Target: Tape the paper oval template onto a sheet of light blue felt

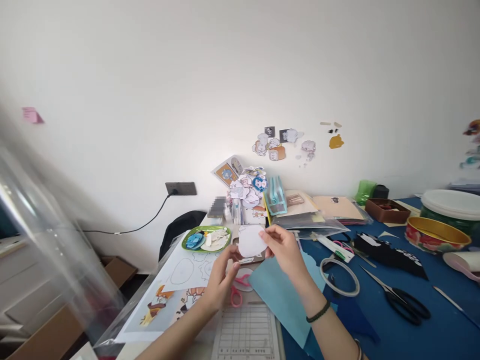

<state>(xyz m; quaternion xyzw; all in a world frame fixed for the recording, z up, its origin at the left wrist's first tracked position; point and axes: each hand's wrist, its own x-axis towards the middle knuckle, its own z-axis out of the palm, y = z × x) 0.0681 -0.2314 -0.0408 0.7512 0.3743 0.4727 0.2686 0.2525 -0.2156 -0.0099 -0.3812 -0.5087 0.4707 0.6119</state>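
A rounded white paper cutout (252, 242) is held up over the middle of the table. My right hand (282, 248) pinches its right edge between thumb and fingers. At the cutout's lower left edge are the curled fingers of my left hand (224, 274), with the thumb a little lower; how firmly they grip is partly hidden. Below the hands lie pink-handled scissors (237, 296) and a sheet of light blue paper (283, 295). Nearest me is a printed grid sheet (245, 332).
A green tray (184, 242) with blue and white paper pieces stands left, beside outline drawings (182, 271). To the right lie black-handled scissors (407, 306), a roll of tape (356, 290), and a red and gold tin (437, 240). Paper figures (249, 186) are stacked by the wall.
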